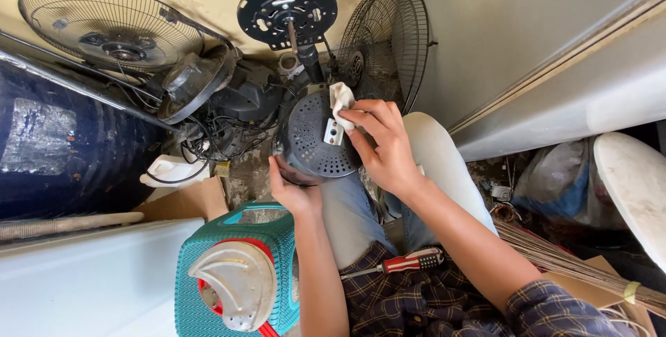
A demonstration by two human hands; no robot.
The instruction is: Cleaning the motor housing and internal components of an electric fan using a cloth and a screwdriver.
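Note:
My left hand (pixel 293 190) grips the lower rim of a round black perforated fan motor cover (pixel 312 136), held upright above my knee. My right hand (pixel 383 144) presses a small white cloth (pixel 340 97) against the cover's upper right face, beside a small pale label. Above the cover stands a fan motor with a black round mounting plate (pixel 287 11) and its shaft. A screwdriver (pixel 402 262) with a red and white handle lies on my lap.
Wire fan guards lean on the wall at upper left (pixel 104 24) and at centre right (pixel 385 45). A teal plastic stool (pixel 239 274) holds a grey fan blade. A dark drum (pixel 62 142) stands left, a broom (pixel 576 267) right.

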